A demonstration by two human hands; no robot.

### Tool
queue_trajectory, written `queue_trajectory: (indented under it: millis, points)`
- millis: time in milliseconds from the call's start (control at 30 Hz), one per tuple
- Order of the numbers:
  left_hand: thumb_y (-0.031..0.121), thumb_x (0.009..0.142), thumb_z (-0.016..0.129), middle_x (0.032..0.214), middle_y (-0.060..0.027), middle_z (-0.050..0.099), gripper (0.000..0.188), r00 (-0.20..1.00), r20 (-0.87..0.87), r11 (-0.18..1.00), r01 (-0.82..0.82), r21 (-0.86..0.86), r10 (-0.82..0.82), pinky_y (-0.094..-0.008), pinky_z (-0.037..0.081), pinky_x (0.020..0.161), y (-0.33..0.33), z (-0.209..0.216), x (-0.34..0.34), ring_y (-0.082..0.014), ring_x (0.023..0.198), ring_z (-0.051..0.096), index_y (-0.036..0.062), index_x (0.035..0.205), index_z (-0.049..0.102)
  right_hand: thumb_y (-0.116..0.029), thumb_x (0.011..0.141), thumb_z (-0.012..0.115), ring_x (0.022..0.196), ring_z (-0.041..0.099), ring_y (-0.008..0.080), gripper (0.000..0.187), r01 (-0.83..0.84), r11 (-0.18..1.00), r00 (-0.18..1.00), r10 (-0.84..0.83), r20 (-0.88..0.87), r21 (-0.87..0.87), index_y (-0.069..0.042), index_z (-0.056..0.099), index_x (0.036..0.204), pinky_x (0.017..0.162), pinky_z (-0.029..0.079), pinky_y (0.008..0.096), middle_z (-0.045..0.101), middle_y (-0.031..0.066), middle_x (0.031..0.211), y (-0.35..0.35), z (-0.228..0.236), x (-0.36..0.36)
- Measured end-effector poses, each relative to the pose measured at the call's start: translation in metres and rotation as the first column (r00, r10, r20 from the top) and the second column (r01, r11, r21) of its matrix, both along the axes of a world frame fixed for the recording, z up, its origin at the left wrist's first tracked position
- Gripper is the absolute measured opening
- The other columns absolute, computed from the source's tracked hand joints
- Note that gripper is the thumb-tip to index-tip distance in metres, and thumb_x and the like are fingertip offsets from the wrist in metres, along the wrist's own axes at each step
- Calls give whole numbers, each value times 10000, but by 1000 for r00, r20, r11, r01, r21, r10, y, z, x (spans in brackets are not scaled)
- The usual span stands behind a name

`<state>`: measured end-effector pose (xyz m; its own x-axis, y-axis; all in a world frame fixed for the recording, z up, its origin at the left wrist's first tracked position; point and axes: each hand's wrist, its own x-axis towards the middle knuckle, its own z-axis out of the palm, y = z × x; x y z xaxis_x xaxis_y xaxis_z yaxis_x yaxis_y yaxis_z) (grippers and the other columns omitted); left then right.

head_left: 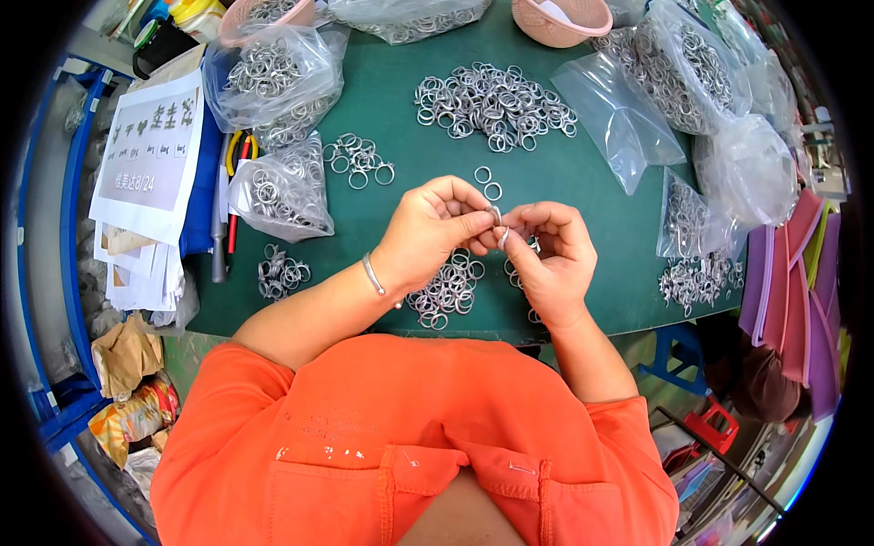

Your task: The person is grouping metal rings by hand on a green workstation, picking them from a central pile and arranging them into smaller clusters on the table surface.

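Nearest the orange shirt (364, 373), a pile of metal rings (446, 291) lies on the green table (628, 273). Just beyond, the left hand (428, 223) pinches a small ring (494, 214) between thumb and fingers. The right hand (557, 259) meets it; its grip cannot be confirmed. Farther: two loose rings (482, 174), a larger ring heap (496, 102), a pink basket (548, 33).

Left hand (421, 232) pinching | right hand (557, 259) pinching | fingertips (475, 221) close together | forearms (319, 312) converging
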<state>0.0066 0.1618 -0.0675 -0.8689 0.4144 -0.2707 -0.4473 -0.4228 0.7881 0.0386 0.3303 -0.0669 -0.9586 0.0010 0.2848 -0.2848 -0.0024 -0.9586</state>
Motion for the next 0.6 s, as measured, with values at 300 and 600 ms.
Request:
queue_trajectory:
  millis: [300, 600]
  points:
    - [-12, 912, 618, 861, -121, 679, 57, 999, 0, 999, 43, 3, -43, -284, 569, 652, -1, -5, 0, -168, 746, 677, 0, 962, 594, 71, 813, 667, 840, 649, 184, 300, -51, 982, 997, 60, -42, 182, 9, 666, 1107, 718, 523, 264, 657, 112, 945, 6, 5, -2]
    - [-9, 904, 626, 916, -126, 694, 96, 988, -36, 986, 146, -80, -150, -273, 572, 684, 0, -3, 1, -159, 775, 682, -30, 998, 627, 68, 802, 664, 792, 639, 198, 185, -50, 945, 998, 64, -30, 323, -8, 696, 968, 685, 518, 290, 636, 98, 896, 13, 15, -2]
